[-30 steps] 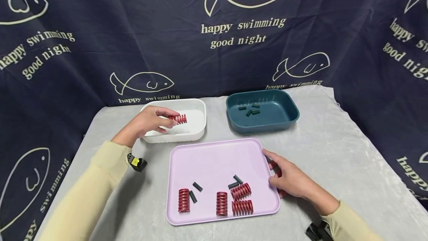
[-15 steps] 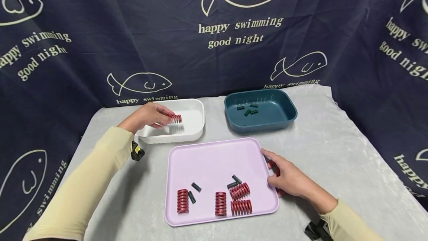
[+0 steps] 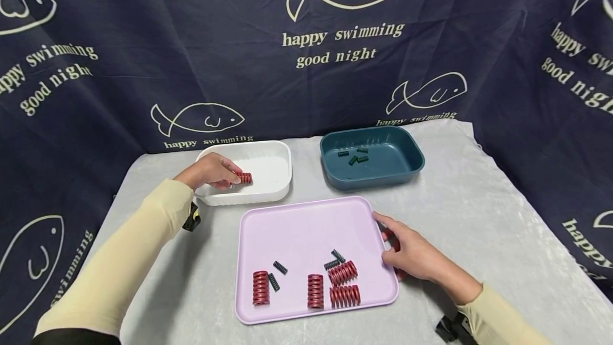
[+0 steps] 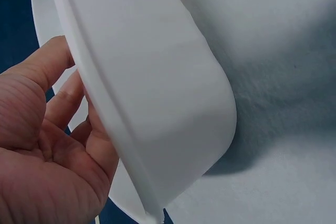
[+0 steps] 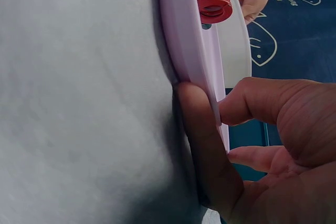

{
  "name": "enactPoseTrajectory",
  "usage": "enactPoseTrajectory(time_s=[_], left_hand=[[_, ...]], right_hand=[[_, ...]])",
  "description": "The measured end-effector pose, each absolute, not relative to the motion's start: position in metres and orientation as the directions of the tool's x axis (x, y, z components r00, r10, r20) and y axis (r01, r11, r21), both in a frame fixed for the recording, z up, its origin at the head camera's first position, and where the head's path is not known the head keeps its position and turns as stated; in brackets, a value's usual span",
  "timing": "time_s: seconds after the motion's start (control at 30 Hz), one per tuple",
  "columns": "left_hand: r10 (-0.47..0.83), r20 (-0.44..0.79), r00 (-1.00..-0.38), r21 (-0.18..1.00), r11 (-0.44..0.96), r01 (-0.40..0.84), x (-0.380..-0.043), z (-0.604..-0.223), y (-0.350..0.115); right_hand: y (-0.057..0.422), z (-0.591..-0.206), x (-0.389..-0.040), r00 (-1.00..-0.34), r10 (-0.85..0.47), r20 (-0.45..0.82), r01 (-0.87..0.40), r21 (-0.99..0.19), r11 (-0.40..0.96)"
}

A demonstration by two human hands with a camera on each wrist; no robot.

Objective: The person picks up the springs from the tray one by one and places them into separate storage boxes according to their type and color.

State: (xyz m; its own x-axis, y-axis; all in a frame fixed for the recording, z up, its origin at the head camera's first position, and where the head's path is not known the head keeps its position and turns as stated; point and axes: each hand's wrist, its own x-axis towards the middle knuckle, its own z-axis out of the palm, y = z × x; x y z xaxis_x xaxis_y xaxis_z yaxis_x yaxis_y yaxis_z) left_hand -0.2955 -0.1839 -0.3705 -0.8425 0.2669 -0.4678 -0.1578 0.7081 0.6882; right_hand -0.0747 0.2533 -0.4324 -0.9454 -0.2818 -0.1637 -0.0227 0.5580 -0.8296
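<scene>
Our left hand (image 3: 214, 170) pinched 1 red coil spring (image 3: 246, 178); our right hand (image 3: 409, 253) gripped the lilac tray (image 3: 301, 230). We judged the spring stiff, best held mid-length.

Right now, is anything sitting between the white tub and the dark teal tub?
No: between the white tub and the dark teal tub, the head view shows just bare grey cloth.

"What's worn?"
"Plain cream sleeves (image 3: 119, 260); the left, over the worktop (image 3: 215, 292)'s left edge, meets black fabric (image 3: 76, 337) at its upper end."
"Anything else?"
"Small black devices (image 3: 190, 221) by the cuffs (image 3: 178, 195), the left one with a yellow patch (image 3: 196, 214). Bare hands (image 3: 414, 254)."
</scene>
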Motion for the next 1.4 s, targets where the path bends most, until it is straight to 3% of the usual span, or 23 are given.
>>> enactPoseTrajectory(time_s=[0.53,0.97,1.4], left_hand=[[0.234,-0.438,-0.868,0.641,0.758,-0.119,-0.296,-0.369,-0.185],[0.317,-0.188,-0.93,0.778,0.625,0.056,-0.269,-0.349,-0.179],[0.448,-0.17,-0.878,0.845,0.524,0.103,-0.22,-0.335,-0.152]], right_hand=[[0.254,-0.432,-0.074,-0.946,-0.278,-0.164,-0.019,-0.832,0.555],[0.254,-0.433,-0.074,-0.947,-0.273,-0.17,-0.012,-0.829,0.559],[0.255,-0.434,-0.075,-0.947,-0.272,-0.169,-0.012,-0.828,0.56]])
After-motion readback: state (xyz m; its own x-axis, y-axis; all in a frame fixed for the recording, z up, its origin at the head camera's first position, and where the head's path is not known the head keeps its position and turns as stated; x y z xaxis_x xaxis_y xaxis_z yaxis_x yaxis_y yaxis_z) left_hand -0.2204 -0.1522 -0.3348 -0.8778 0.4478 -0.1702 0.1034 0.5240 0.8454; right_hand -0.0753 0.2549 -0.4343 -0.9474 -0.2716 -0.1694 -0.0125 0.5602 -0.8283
